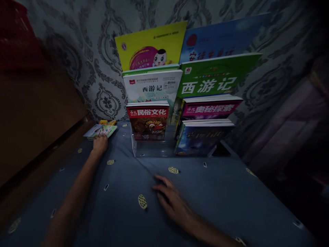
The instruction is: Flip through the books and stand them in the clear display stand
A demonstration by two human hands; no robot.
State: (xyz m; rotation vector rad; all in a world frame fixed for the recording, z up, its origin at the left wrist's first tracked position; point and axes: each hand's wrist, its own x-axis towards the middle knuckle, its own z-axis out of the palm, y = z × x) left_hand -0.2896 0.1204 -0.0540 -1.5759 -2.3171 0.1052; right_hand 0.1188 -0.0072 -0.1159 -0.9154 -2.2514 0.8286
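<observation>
At the far left, my left hand (100, 143) reaches out and grips the near edge of a thin picture book (105, 130) with a light blue and green cover. That book lies flat on a small pile, and something yellow (108, 122) shows behind it. My right hand (171, 199) is held low over the blue cloth, its fingers apart and nothing in them. Beyond it stands a clear tiered book rack (151, 149). Its left front tier holds a red-topped book (149, 121), and a dark blue book (202, 139) leans in the right front tier.
Higher tiers hold a white book (154, 85), a green book (218, 77), a purple book (210, 108), a yellow book (151, 44) and a blue book (221, 37). Patterned wallpaper (108, 99) rises behind. A brown wooden panel (38, 120) borders the cloth (123, 212) on the left.
</observation>
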